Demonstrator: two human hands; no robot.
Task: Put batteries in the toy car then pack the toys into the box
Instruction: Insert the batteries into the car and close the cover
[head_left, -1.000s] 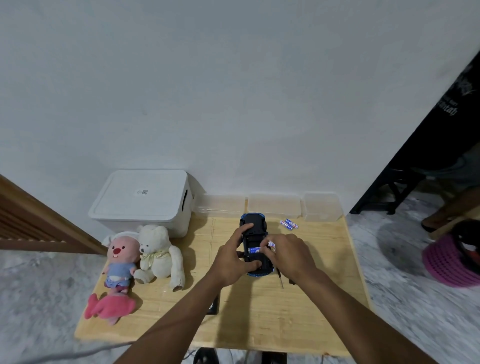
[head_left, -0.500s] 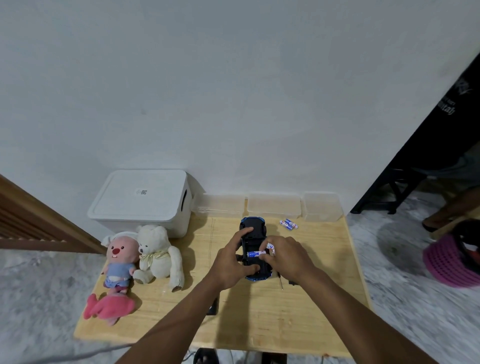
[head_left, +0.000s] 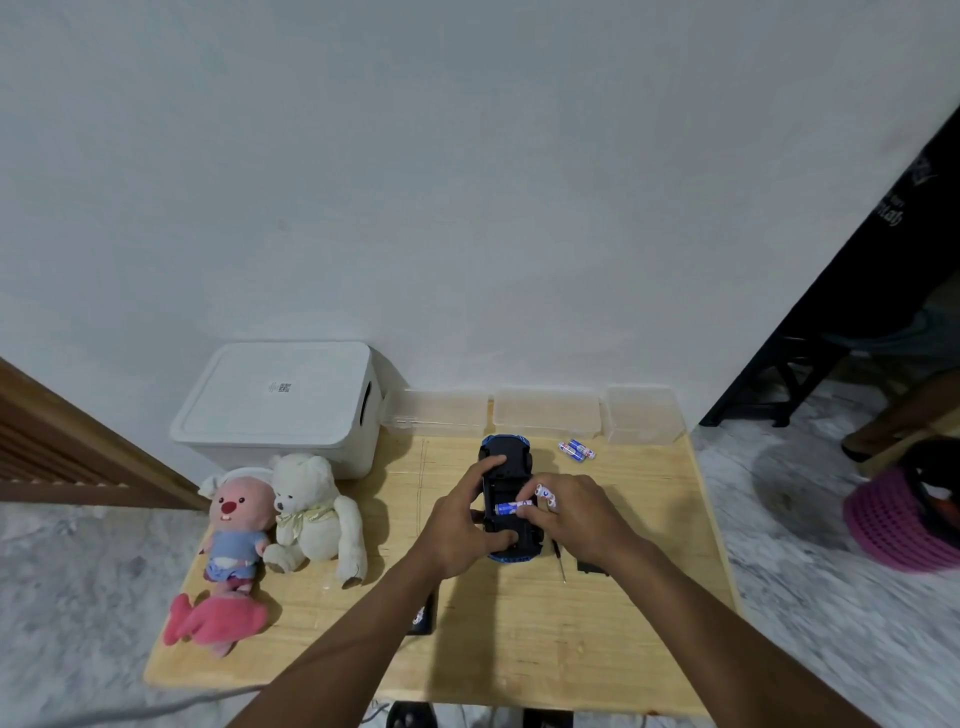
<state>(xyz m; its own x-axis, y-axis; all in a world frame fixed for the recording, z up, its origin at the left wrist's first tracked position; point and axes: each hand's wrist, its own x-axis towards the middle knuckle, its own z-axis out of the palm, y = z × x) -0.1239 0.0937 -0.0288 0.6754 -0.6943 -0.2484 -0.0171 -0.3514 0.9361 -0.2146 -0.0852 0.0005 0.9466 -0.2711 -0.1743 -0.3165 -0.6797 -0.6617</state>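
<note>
The toy car (head_left: 508, 458) lies belly-up near the middle of the wooden table (head_left: 519, 654). Its underside is black, with blue bodywork showing at both ends. Its long axis runs from 12 to 6 o'clock. Which end is the nose is hard to tell, though the far end looks like it.

The left hand (head_left: 457, 530) grips the car from the 9 o'clock side, forefinger curled over the far part and thumb pressed on the near part.

The right hand (head_left: 582, 514) pinches a blue battery (head_left: 506, 508) that lies crosswise on the underside, 9 to 3 o'clock. A second battery (head_left: 546, 494) is tucked under its curled fingers.

Spare batteries (head_left: 576, 450) lie at 1 o'clock from the car. The white box (head_left: 280, 410), lid on, stands at 10 o'clock.
</note>
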